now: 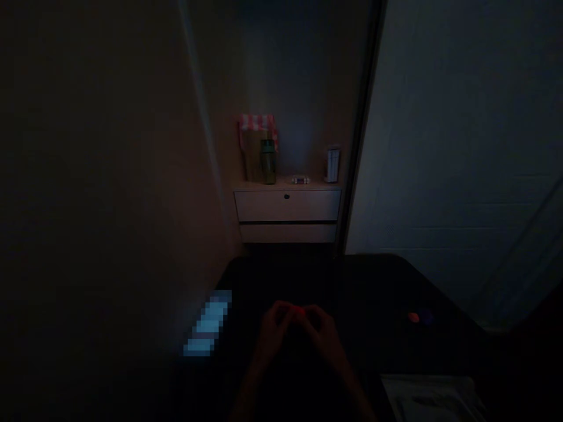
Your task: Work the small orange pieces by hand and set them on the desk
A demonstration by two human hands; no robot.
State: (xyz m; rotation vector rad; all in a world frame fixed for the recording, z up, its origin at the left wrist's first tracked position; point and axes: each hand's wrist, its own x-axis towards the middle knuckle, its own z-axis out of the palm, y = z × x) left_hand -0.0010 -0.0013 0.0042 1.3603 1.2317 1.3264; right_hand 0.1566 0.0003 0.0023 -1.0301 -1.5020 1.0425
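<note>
In the dim light my left hand and my right hand meet over the dark tabletop. Their fingertips pinch a small, glowing red thing from both sides. Its kind is too small and dark to make out. To the right on the same surface lie a small orange-red piece and a dark purple piece beside it.
A bright, blurred-out screen lies at the left. Beyond the table, a drawer cabinet carries a green bottle, a bag with red-and-white checks and a clear container. A pale sheet-like thing lies at the lower right.
</note>
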